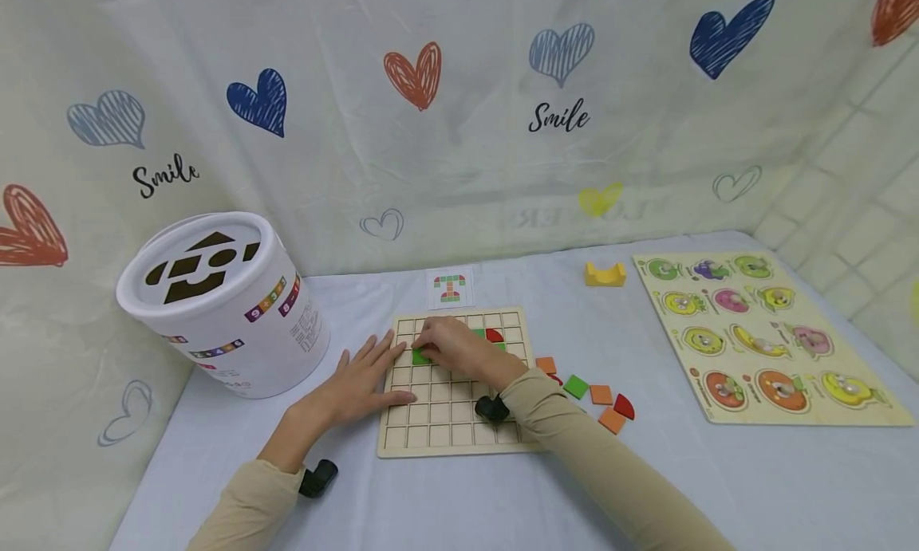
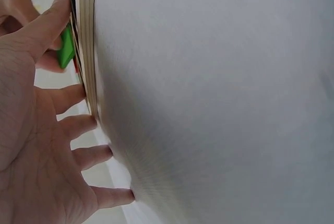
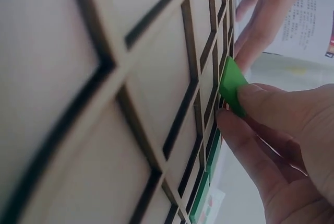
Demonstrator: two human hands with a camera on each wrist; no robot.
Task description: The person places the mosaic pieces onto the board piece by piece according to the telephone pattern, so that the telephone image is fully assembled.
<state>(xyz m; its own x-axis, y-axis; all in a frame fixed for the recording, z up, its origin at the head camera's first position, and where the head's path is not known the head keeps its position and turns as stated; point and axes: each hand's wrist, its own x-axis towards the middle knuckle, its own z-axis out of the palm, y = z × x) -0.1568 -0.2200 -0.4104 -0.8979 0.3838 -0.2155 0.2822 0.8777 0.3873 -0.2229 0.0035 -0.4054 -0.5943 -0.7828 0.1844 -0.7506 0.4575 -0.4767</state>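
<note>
My right hand [image 1: 459, 348] pinches a green square tile [image 3: 233, 84] between thumb and fingers, tilted over the upper left of a wooden grid board [image 1: 409, 438]. Spread along the board's left edge, my left hand [image 1: 362, 387] has its thumb and index finger touching the board, while other fingertips meet the cloth in the left wrist view. A red quarter-round tile [image 1: 494, 336] sits in the board's upper right with green tiles beside it, partly hidden behind my right hand. Behind the board lies a pattern card [image 1: 450, 288] showing a red, green and orange figure.
Right of the board lie several loose pieces, among them a green square [image 1: 576, 387], an orange square [image 1: 601, 395] and a red quarter-round [image 1: 624, 407]. A white bucket [image 1: 230, 312] stands left, a fruit puzzle board [image 1: 718, 403] right, a yellow arch block [image 1: 605, 275] behind.
</note>
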